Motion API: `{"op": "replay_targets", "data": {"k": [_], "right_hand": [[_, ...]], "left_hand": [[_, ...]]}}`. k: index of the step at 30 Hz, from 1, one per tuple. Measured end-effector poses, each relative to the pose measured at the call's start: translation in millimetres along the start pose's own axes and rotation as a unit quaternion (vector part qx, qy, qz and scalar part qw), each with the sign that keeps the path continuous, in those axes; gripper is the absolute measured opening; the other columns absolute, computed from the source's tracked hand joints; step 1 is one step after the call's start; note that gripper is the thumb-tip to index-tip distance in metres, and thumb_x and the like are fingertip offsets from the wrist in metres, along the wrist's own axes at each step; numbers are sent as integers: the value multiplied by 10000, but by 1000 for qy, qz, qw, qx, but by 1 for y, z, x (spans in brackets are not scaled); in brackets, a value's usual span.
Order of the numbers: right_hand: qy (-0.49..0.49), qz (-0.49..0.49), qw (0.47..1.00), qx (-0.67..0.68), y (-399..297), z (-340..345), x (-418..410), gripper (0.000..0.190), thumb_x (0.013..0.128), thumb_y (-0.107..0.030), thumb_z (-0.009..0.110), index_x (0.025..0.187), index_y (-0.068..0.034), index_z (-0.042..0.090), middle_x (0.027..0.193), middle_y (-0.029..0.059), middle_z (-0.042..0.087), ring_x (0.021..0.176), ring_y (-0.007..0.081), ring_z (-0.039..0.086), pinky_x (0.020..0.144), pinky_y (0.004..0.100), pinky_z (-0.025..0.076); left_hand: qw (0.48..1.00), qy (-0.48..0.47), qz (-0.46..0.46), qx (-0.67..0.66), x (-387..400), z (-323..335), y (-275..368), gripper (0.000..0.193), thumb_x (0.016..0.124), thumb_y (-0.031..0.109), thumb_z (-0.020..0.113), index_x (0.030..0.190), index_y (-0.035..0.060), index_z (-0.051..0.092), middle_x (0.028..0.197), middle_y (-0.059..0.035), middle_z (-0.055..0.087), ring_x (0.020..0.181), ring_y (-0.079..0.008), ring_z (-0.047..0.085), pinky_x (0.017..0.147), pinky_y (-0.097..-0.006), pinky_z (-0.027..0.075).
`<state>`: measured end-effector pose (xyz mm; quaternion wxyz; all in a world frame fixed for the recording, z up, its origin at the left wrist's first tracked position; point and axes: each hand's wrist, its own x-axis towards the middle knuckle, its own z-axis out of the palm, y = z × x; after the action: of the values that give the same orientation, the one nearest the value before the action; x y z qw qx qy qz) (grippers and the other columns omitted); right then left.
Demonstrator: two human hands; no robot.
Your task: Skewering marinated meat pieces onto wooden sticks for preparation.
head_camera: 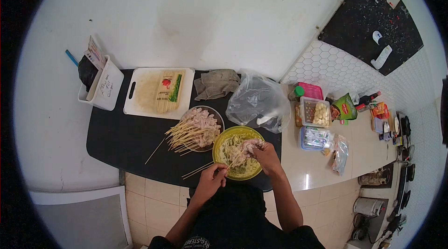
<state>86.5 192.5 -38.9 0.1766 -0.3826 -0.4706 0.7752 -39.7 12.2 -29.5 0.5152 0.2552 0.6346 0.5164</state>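
Observation:
A yellow bowl [217, 151] stands near the front edge of the black table, its inside smeared with pale marinade. Over its front left rim, my left hand [212, 179] pinches a thin bamboo skewer [230, 165]. My right hand [267, 158] grips a piece of pale raw meat [252, 146] above the bowl. More meat [238, 157] lies at the skewer's upper end; whether it is threaded on is hard to tell. Behind and to the left, a round plate [222, 117] bears many skewers of raw meat [199, 128], their bare ends pointing left.
Several loose skewers [197, 170] lie left of the bowl. A white cutting board [147, 109] carries a packet of skewers [169, 91]. Behind are a grey cloth [217, 82] and a clear plastic bag [255, 98]. Food containers [315, 110] crowd the right counter; a white bin [112, 86] stands left.

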Motion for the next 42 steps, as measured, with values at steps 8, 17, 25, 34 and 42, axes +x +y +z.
{"op": "replay_targets", "data": {"k": [8, 17, 25, 34, 42], "right_hand": [[9, -9, 1000, -2, -4, 3, -3, 189, 877, -16, 524, 1026, 61, 614, 908, 83, 649, 764, 140, 634, 697, 259, 534], [-14, -14, 997, -75, -17, -3, -4, 189, 848, 15, 531, 1004, 64, 627, 899, 88, 656, 778, 135, 638, 685, 250, 531], [-43, 20, 998, -39, -25, -7, -4, 189, 853, 15, 503, 994, 51, 625, 868, 72, 649, 752, 135, 633, 673, 243, 528], [-61, 86, 994, 14, -28, -5, -8, 194, 922, -78, 504, 1068, 11, 595, 942, 57, 641, 787, 119, 631, 687, 245, 536], [-83, 96, 986, 107, -12, -11, -5, 191, 919, -70, 524, 1081, 14, 581, 955, 66, 637, 797, 126, 633, 690, 260, 543]], "left_hand": [[1000, 13, 15, -22, -1, 1, 0, 193, 949, 131, 489, 1030, -36, 543, 789, -69, 559, 568, -89, 538, 486, -230, 421], [999, 21, 32, 10, -3, 1, 10, 182, 940, 112, 499, 1008, -48, 553, 785, -76, 564, 553, -91, 523, 493, -237, 426], [998, 35, 45, 31, -4, 1, 12, 175, 934, 98, 507, 1006, -50, 570, 784, -73, 574, 552, -85, 519, 486, -235, 424], [997, 32, 55, 37, -4, 1, 11, 145, 924, 67, 520, 1002, -40, 580, 789, -71, 582, 557, -78, 513, 489, -225, 425], [997, 30, 66, 30, -4, 2, 8, 149, 923, 85, 531, 1003, -26, 588, 802, -60, 590, 582, -74, 521, 500, -226, 431]]}}
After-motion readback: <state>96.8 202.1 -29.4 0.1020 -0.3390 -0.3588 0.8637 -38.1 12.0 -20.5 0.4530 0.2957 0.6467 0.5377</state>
